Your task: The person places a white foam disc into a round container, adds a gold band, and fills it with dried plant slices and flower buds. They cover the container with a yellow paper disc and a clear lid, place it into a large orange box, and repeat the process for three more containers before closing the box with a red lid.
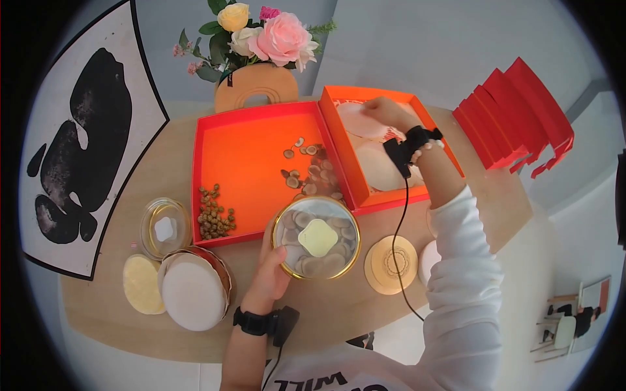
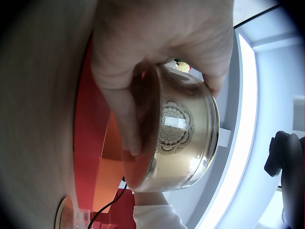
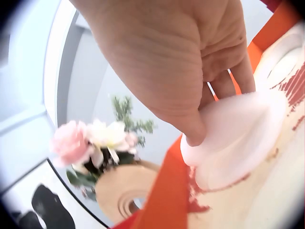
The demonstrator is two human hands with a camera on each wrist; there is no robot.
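My left hand (image 1: 268, 275) grips a round clear jar (image 1: 345, 225) with a gold rim. Brownish slices fill it, and a pale yellow square (image 1: 318, 238) shows at its centre. In the left wrist view, a dark lacy round pattern (image 2: 175, 128) marks its side, with thumb and fingers spread across the base and rim. Inside the lidless orange box at the back right, my right hand (image 1: 390, 114) pinches the edge of a soft white pad (image 3: 238, 131). That pad is partly lifted and bent, as the right wrist view shows. More white padding (image 1: 377, 166) lies nearer in that box.
Left of it, a wide red-orange tray (image 1: 251, 153) holds loose slices (image 1: 319, 173) and small greenish-brown pieces (image 1: 215, 215). Clear jar (image 1: 163, 228), white round pad (image 1: 192, 296) and yellow disc (image 1: 143, 283) sit left. A tan lid (image 1: 390, 265), flower vase (image 1: 257, 85) and red folders (image 1: 515, 117) surround the work.
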